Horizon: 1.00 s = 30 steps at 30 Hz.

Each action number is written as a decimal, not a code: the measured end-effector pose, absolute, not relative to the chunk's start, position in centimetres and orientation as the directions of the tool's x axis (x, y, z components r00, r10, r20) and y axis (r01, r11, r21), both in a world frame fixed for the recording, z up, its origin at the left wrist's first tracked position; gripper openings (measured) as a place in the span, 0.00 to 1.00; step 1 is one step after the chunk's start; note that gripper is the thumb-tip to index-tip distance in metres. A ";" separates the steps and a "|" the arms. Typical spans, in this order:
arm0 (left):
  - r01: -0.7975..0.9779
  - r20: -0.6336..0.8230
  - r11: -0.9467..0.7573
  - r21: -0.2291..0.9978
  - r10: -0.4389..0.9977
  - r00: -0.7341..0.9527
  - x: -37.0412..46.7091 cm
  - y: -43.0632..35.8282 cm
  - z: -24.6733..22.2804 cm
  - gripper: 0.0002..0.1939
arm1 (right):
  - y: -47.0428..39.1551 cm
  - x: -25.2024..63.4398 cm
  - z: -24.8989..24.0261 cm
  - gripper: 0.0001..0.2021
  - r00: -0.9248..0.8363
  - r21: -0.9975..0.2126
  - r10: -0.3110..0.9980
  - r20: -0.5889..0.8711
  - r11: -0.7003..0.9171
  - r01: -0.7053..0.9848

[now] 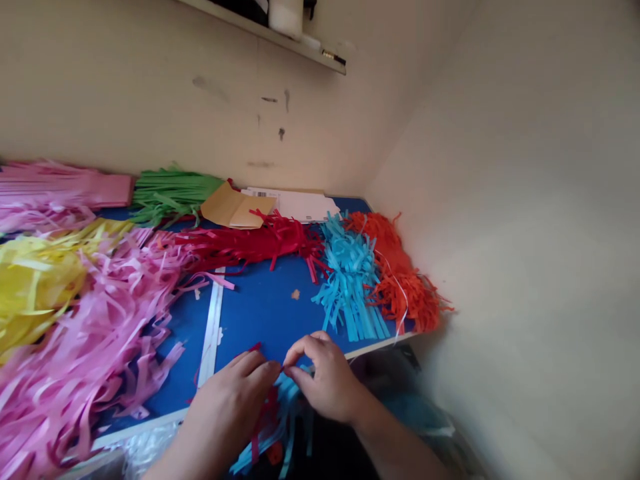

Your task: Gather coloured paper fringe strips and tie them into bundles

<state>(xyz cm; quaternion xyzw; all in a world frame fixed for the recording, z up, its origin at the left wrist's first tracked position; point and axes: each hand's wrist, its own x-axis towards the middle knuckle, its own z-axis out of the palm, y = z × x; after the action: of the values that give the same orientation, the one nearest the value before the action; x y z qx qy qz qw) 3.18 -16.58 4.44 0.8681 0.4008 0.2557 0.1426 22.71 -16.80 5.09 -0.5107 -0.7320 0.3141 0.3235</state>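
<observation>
Near the table's front edge, my left hand (233, 397) and my right hand (325, 380) come close together with their fingertips pinched. Between them runs a small twisted bit of red tissue-paper fringe (269, 415), whose strips hang below my left hand. Light blue tissue-paper strips (295, 399) dangle beneath both hands, over the front edge and my lap. How the red and blue strips are joined is hidden behind my fingers.
On the blue table (270, 303) lie fringed paper bundles: pink (107, 320), yellow (40, 273), green (173, 190), red (250, 243), light blue (350, 273) and orange (395, 267). A brown envelope (237, 207) rests at the back. Walls stand behind and right; a shelf (260, 30) hangs above.
</observation>
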 end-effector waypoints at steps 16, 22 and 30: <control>0.556 0.400 -0.501 0.663 0.865 0.302 4.2 -16.8 4.0 0.10 | -17.3 23.0 4.3 0.04 -0.129 -0.971 0.983 0.133 0.155 0.183; 0.506 0.443 -0.515 0.692 0.856 0.267 4.2 -16.8 4.6 0.09 | -17.3 23.3 4.2 0.07 -0.173 -0.983 0.981 0.088 0.114 0.147; 0.470 0.481 -0.536 0.702 0.843 0.242 4.6 -17.2 4.8 0.05 | -17.6 23.4 4.5 0.03 -0.132 -0.940 0.969 0.208 0.235 0.248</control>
<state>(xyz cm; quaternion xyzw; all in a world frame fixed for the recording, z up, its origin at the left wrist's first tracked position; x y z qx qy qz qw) 4.65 -17.21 4.75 0.7587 0.4324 0.4383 0.2126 23.37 -17.64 4.49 -0.4756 -0.6398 0.3954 0.4561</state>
